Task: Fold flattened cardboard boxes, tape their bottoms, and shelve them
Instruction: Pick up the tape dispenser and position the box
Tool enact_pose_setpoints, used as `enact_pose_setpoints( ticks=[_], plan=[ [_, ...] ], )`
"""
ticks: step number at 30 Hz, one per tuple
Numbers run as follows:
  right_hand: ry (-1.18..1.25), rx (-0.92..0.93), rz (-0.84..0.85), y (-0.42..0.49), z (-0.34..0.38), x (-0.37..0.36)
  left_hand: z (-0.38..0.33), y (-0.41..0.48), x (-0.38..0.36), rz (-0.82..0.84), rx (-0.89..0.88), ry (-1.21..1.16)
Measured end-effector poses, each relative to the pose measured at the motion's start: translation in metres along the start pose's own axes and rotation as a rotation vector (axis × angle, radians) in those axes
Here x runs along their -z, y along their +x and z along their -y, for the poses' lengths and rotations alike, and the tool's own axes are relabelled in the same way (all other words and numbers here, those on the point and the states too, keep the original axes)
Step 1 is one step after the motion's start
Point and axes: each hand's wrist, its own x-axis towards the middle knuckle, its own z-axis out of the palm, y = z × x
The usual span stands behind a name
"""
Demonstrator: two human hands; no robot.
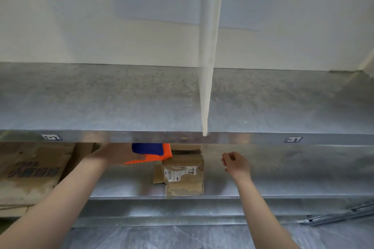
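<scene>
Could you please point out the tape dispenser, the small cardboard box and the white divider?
tape dispenser [156, 156], head view, on its orange body.
small cardboard box [182, 172], head view, on its white shipping label.
white divider [208, 46], head view, on its front edge.

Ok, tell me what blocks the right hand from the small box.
Nothing visible: only open shelf lies between right hand and box. The left hand holds the tape dispenser at the box's other side.

stockroom, galvanised metal shelving [141, 107] with numbered bay labels [52, 137] (handwritten), white divider [208, 66], cardboard boxes [183, 170]
</scene>
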Motion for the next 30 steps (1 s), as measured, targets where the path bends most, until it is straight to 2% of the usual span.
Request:
enact_pose_setpoints(
  ticks=[5, 10, 19, 25, 30],
  plan=[
    [0.064, 0.025, -0.026, 0.005, -0.001, -0.013, 0.004, -0.011, -0.004, -0.022, -0.056, -0.056],
    [0.330, 0.077, -0.180, -0.015, 0.006, 0.011, -0.002, -0.029, -0.009, -0.112, -0.087, -0.091],
    [0.520, 0.107, -0.144, -0.022, 0.009, 0.021, -0.008, -0.034, -0.012, -0.157, -0.161, -0.088],
    [0.446, 0.049, -0.042, -0.013, 0.004, 0.005, -0.010, -0.030, -0.022, -0.162, -0.152, 0.056],
    [0.299, -0.053, 0.030, 0.003, -0.017, -0.013, 0.000, -0.027, -0.029, -0.142, -0.120, 0.060]
  ],
)
